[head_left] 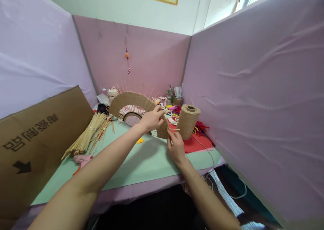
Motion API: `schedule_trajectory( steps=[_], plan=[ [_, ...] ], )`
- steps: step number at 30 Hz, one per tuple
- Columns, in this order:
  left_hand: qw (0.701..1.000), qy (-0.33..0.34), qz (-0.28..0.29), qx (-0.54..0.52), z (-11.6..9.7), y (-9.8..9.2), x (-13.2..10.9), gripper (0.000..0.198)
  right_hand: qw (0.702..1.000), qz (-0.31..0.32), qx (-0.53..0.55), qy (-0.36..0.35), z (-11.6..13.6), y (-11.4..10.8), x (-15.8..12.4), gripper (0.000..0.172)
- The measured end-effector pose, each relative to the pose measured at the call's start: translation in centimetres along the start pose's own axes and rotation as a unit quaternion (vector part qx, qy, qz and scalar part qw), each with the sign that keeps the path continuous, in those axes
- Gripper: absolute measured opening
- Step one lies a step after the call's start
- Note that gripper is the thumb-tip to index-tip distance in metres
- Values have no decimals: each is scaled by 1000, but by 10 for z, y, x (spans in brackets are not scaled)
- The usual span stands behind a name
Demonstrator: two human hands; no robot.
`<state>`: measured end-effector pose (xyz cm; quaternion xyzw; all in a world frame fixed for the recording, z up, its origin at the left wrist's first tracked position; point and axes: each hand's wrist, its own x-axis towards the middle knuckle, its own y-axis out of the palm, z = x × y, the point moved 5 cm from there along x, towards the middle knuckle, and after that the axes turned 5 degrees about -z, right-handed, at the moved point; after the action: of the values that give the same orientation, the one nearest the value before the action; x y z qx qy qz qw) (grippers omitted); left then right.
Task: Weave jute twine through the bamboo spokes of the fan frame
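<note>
A half-round woven fan shape of jute twine on thin sticks stands on the green table mat. My left hand grips its right-hand rim with closed fingers. My right hand is just below that end and pinches a strand of twine at the weave's lower edge. Right beside both hands a large spool of jute twine stands upright, and a loose strand runs from it over the table edge.
A bundle of thin bamboo sticks lies at the left, next to a leaning cardboard sheet. Red felt and coloured craft bits lie by the spool. A pot of tools stands at the back. Pink partitions enclose the table.
</note>
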<state>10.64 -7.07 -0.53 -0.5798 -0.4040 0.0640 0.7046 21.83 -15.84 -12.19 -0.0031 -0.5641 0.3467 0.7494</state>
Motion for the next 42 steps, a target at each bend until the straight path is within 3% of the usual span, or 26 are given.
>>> schedule_trajectory(
  steps=[8, 13, 19, 25, 32, 34, 38, 42],
  plan=[
    [998, -64, 6, -2, -11, 8, -2, 55, 1000, 16, -10, 4, 1, -3, -1, 41],
    [993, -116, -1, 27, -21, 9, -5, 55, 1000, 20, 1, 8, 2, -6, -3, 43],
    [991, -129, 4, 34, -21, 10, -6, 54, 999, 5, 8, 38, 3, -34, -1, 30],
    [991, -132, -1, 37, -21, 9, -7, 54, 993, -23, 16, 119, -21, -61, 13, 22],
    [992, -123, -6, 22, -18, 10, -4, 55, 954, 19, 118, 275, -63, -47, 5, 22],
    [992, -126, -5, 23, -17, 11, -3, 55, 961, 20, 102, 257, -60, -48, -2, 21],
    [991, -133, -7, 26, -18, 13, 0, 54, 991, 9, 22, 134, -32, -54, -14, 20],
    [990, -137, -14, 30, -21, 14, 0, 55, 997, 37, -16, 69, -7, -40, -24, 27]
  ],
)
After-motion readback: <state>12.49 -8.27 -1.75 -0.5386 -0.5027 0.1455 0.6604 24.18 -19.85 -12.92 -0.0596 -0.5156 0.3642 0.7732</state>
